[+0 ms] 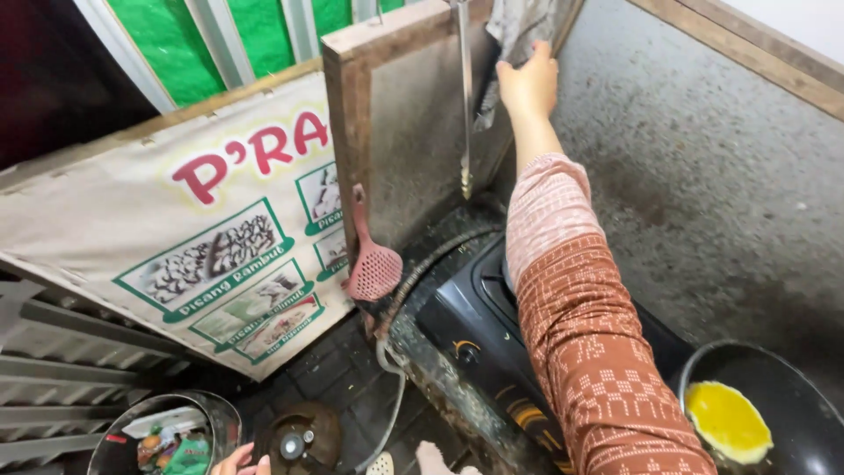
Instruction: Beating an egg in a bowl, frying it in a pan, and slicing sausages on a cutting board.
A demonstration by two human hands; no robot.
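The right hand (528, 84) reaches up with fingers closed on a grey cloth (519, 26) hanging at the top edge of a wooden board (400, 132). The cloth looks light, limp and soft, best pinched at its lower fold. The left hand (239, 461) barely shows; its grip cannot be told. A pink plastic skimmer (373, 264) hangs on the board; egg sits in a black pan (791, 387) beside the stove (479, 325).

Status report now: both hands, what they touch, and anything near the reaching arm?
Right hand raised, fingers on grey cloth hanging by wooden board. Left hand low at frame edge, grip unclear. Black pan with yellow egg beside sleeve.
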